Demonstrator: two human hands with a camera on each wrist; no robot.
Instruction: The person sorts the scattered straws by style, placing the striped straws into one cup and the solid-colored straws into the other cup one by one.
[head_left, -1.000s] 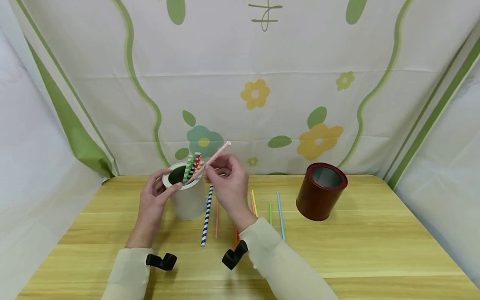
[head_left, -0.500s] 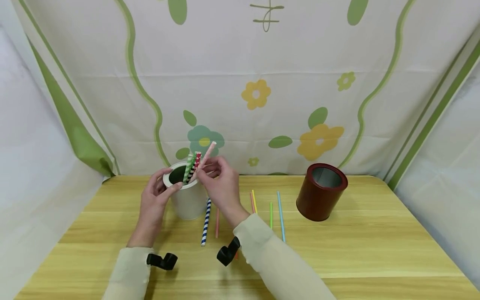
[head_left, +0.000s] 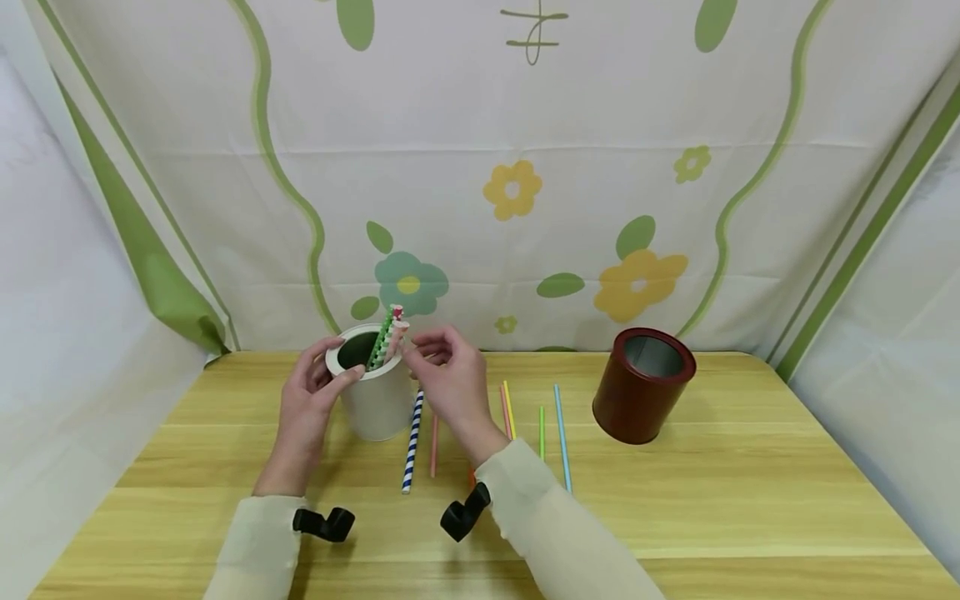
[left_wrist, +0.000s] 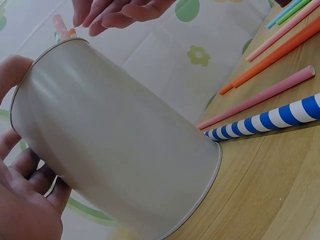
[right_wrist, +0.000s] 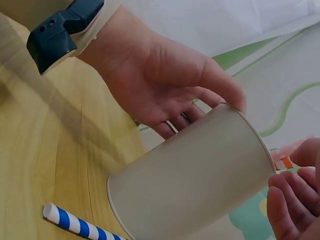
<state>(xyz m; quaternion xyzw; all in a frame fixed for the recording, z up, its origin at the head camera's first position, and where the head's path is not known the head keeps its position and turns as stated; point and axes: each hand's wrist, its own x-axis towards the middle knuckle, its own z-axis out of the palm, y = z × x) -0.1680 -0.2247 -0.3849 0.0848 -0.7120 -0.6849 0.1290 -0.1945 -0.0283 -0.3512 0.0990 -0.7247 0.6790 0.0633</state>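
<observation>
My left hand (head_left: 306,408) grips the light grey can (head_left: 377,408) at its rim, thumb in front and fingers round the far side. Patterned paper straws (head_left: 381,343), green, red and orange among them, lean inside it. A pale pink straw (left_wrist: 60,25) stands in the can too, its top just above the rim. Close by on the right, my right hand (head_left: 453,379) is loosely bent beside the rim. The left wrist view shows its fingers (left_wrist: 135,11) apart from the pink straw, with nothing between them.
On the wooden table (head_left: 750,467) lie a blue-and-white striped straw (head_left: 412,446), a pink straw (head_left: 434,450), and green (head_left: 542,429), yellow (head_left: 509,404) and light blue straws (head_left: 562,442). A dark red can (head_left: 637,396) stands right. A floral curtain (head_left: 450,117) hangs behind.
The pale pink straw, earlier pinched in my right hand, has dropped lower into the grey can and been let go. My right hand has drawn back slightly right. The left hand stays put.
</observation>
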